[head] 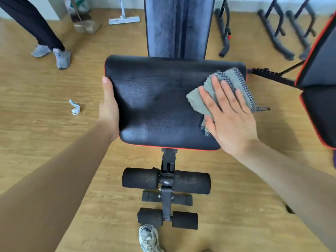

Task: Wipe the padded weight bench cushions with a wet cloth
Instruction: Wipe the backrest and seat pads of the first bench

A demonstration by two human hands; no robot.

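Observation:
A black padded seat cushion (156, 102) with red trim fills the middle of the view, with damp streaks on its surface. Behind it rises the bench's backrest cushion (178, 26), wet and streaked grey. A grey cloth (203, 100) with a checkered edge lies on the seat's right side. My right hand (231, 117) presses flat on the cloth with straight, spread fingers. My left hand (109, 108) holds the seat's left edge, thumb on top; its fingers are hidden under the cushion.
Foam leg rollers (165, 180) sit below the seat, my shoe (148, 237) beside them. A second black bench (320, 88) stands at the right. Another person's legs (52, 50), a mop (124, 19), a dustpan (87, 26) and crumpled paper (74, 108) are on the wooden floor.

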